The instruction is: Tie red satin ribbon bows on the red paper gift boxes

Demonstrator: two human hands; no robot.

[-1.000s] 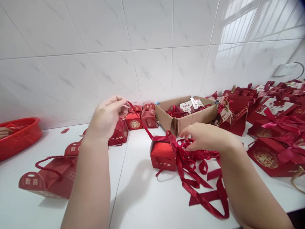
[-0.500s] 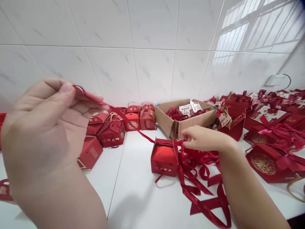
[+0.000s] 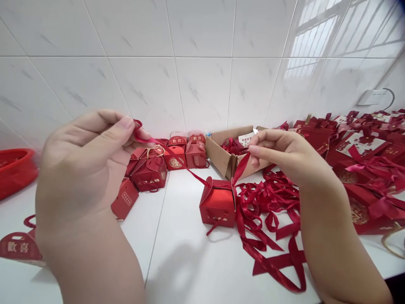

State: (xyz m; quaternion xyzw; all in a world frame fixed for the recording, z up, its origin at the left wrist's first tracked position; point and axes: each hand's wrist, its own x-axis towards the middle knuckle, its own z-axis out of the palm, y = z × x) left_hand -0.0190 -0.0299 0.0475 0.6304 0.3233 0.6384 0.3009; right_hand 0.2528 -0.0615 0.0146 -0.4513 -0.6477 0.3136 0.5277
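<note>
A small red gift box (image 3: 218, 202) stands upright on the white table, with a dark red ribbon (image 3: 194, 175) passing through its raised side flaps. My left hand (image 3: 95, 147), up at the left, pinches one end of this ribbon between thumb and fingers, and the length down to the box is stretched. On the other side my right hand (image 3: 275, 154) grips the ribbon's other end above and to the right of the box. Beside the box lies a loose heap of ribbons (image 3: 268, 202).
Several red gift boxes (image 3: 150, 173) stand along the tiled wall. An open cardboard box (image 3: 218, 158) holds ribbons and tags. More ribboned boxes (image 3: 360, 156) crowd the right side. At the left are a red basin (image 3: 15, 173) and a flattened-looking red box (image 3: 20, 247).
My right hand has risen from beside the box, drawing its ribbon end upward. My left hand has shifted right in view, still holding the other end.
</note>
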